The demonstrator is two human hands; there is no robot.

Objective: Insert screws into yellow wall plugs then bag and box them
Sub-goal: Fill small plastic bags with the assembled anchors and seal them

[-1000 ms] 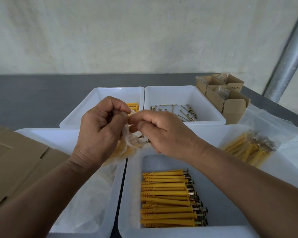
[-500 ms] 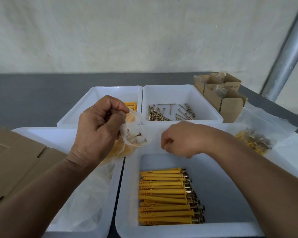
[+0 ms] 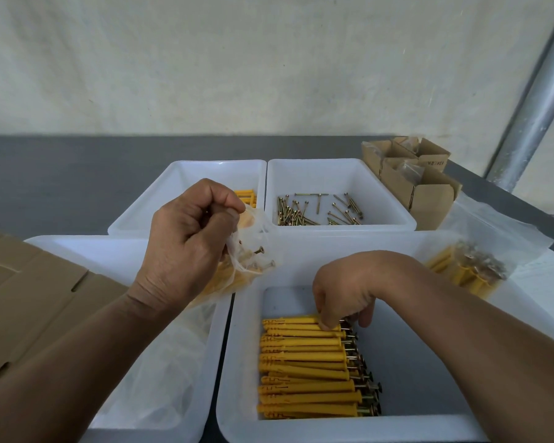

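Reaching down into the near tray (image 3: 429, 362) at 5 o'clock, the right hand (image 3: 343, 295) has left the bag (image 3: 253, 247), where one second ago it was working together with the left hand (image 3: 189, 244) at the opening. Now its fingers are bent over the top row of plugs (image 3: 304, 362), thumb and fingertips closing on the end where the screw heads are; nothing is lifted yet. The left hand stays raised at 10 o'clock, with fingers and thumb closed firmly on the gathered mouth of the bag, which hangs below it and already contains some plugs with screws.

I judge that the bag is only partly filled and that the right hand is fetching more plugs for it, so sealing and boxing are not yet due. A filled bag (image 3: 467, 266) lies at 3 o'clock, the open boxes (image 3: 422, 183) stand at 1 o'clock, and loose screws (image 3: 314, 211) are at 12 o'clock.
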